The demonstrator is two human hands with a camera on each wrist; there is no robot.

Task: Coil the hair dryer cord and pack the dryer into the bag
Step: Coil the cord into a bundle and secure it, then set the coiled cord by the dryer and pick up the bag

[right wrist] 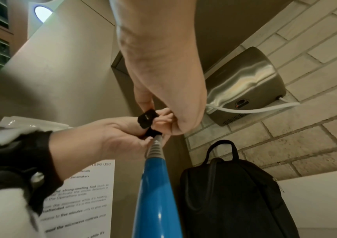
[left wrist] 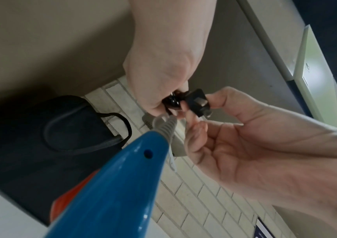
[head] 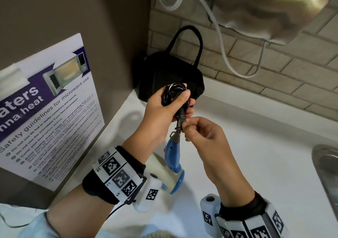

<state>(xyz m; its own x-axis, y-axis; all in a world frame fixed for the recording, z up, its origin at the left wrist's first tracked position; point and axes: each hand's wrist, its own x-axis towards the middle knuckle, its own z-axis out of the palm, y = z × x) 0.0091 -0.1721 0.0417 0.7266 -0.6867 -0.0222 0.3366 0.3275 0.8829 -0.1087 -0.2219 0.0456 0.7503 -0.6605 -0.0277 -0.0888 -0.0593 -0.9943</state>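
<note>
My left hand (head: 175, 98) grips a bundle of coiled black cord (head: 173, 91) above the white counter. Just below it my right hand (head: 185, 126) pinches the black plug (head: 180, 124) between thumb and fingertips; the plug's prongs (left wrist: 201, 102) show in the left wrist view. The blue and cream hair dryer (head: 172, 162) hangs under both hands by its grey strain relief (right wrist: 155, 148), with its blue handle (left wrist: 123, 177) pointing up at the coil. The black bag (head: 170, 73) with loop handles stands behind the hands in the corner, and its opening is not visible.
A microwave safety poster (head: 45, 109) leans on the left wall. A metal hand dryer (head: 274, 9) with a white cable (head: 219, 36) hangs on the brick wall above. A steel sink (head: 327, 173) lies at the right of the white counter (head: 256, 146).
</note>
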